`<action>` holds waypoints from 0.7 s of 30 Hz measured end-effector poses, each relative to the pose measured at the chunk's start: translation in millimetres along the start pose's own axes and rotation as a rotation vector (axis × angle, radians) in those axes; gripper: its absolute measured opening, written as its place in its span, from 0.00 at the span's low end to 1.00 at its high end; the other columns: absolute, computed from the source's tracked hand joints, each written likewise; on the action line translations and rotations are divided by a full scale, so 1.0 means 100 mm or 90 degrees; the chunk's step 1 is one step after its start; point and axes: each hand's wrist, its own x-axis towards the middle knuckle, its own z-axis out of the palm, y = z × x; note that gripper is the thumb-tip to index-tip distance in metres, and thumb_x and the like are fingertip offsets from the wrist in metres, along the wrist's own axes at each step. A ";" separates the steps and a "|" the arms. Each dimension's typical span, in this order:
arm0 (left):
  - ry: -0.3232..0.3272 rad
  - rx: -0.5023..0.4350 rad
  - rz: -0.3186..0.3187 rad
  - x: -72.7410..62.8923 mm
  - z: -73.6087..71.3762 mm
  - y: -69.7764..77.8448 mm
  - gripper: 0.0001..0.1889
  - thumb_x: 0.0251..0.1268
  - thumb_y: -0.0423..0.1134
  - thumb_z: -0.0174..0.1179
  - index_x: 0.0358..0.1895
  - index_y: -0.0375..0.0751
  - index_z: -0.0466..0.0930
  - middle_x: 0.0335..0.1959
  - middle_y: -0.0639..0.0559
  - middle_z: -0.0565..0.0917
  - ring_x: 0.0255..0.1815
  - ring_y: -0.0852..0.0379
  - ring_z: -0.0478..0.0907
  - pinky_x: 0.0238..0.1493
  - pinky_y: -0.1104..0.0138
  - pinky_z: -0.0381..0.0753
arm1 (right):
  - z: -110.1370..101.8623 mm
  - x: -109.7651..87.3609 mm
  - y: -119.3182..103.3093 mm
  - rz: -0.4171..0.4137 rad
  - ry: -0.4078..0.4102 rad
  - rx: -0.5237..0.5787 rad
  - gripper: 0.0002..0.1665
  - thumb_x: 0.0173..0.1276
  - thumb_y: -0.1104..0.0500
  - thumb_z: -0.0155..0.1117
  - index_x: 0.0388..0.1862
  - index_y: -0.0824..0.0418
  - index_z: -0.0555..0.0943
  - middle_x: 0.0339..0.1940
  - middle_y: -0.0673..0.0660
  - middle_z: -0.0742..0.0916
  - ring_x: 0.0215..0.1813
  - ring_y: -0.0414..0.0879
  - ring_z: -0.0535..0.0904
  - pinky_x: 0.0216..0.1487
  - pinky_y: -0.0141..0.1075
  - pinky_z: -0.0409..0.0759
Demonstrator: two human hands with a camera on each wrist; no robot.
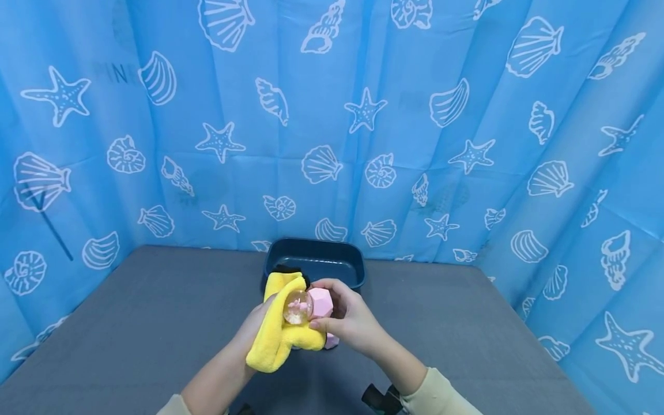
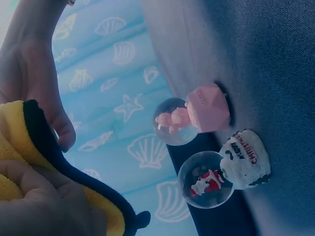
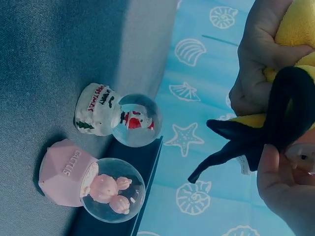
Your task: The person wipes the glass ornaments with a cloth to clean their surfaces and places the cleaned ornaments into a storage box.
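Note:
My left hand [image 1: 258, 318] holds a yellow cloth [image 1: 270, 346] with black trim. The cloth lies around the clear ball of a snow globe [image 1: 298, 308] with pink figures inside. My right hand [image 1: 355, 318] grips that globe's faceted pink base [image 1: 321, 302], thumb below and fingers above. Two more snow globes stand upright on the table in the wrist views. One has a pink faceted base marked CACTUS [image 3: 68, 172]; beside it is a white Christmas globe [image 3: 96, 109] with a red-and-white figure. In the head view the cloth and hands mostly hide this pair.
A dark blue rectangular bin [image 1: 316, 265] stands at the table's back edge, behind the hands. The grey table [image 1: 171, 311] meets a blue curtain [image 1: 363, 144] printed with shells and starfish. Dark gear [image 1: 383, 399] sits by the right forearm.

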 end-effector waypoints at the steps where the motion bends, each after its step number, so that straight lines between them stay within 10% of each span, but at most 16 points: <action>1: -0.007 0.000 0.000 0.00 0.00 0.00 0.34 0.71 0.62 0.47 0.62 0.33 0.63 0.39 0.51 0.78 0.34 0.62 0.79 0.37 0.71 0.78 | 0.00 0.00 0.00 -0.002 0.001 -0.001 0.30 0.63 0.68 0.68 0.62 0.69 0.68 0.52 0.65 0.78 0.47 0.54 0.78 0.48 0.35 0.81; 12: -0.161 -0.176 -0.016 0.01 0.01 0.04 0.40 0.70 0.65 0.46 0.71 0.40 0.46 0.60 0.45 0.68 0.55 0.55 0.76 0.58 0.61 0.75 | 0.02 -0.04 0.04 0.034 0.060 -0.048 0.30 0.63 0.62 0.70 0.59 0.72 0.69 0.45 0.61 0.80 0.41 0.48 0.77 0.43 0.33 0.80; 21: -0.147 -0.099 0.034 0.03 0.00 -0.03 0.35 0.71 0.63 0.46 0.67 0.40 0.52 0.47 0.52 0.77 0.49 0.59 0.79 0.53 0.66 0.78 | -0.02 -0.06 -0.01 0.069 0.098 -0.083 0.27 0.64 0.58 0.69 0.56 0.71 0.73 0.42 0.59 0.82 0.39 0.48 0.78 0.42 0.32 0.80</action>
